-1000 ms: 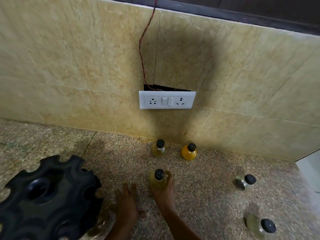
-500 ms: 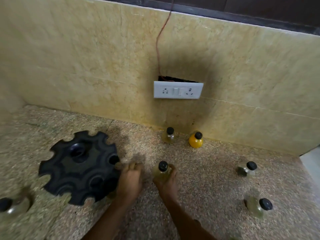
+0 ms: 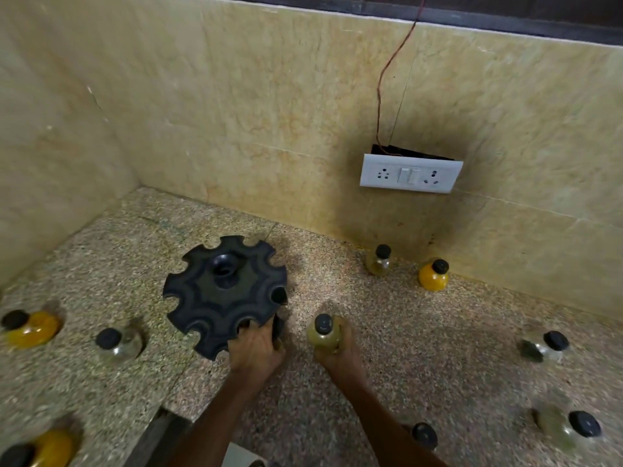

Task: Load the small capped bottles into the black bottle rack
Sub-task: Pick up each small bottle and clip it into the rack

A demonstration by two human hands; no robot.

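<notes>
A round black bottle rack (image 3: 215,298) with notched slots around its rim stands on the speckled counter. My left hand (image 3: 255,350) grips the rack's near right edge. My right hand (image 3: 340,352) holds a small bottle of pale yellow liquid (image 3: 324,333) with a black cap, upright, just right of the rack. Other small capped bottles stand around: a clear one (image 3: 379,261) and an orange one (image 3: 434,276) by the back wall, several more at the left and right.
A tiled wall rises behind and to the left, forming a corner. A white socket plate (image 3: 409,175) with a red wire (image 3: 387,79) hangs on it. Bottles at left (image 3: 118,342), (image 3: 30,328) and right (image 3: 546,347), (image 3: 569,428) ring the work area.
The view has swung left and back, showing the whole rack and more bottles. My left hand has closed on the rack's edge; my right hand still holds the same bottle.
</notes>
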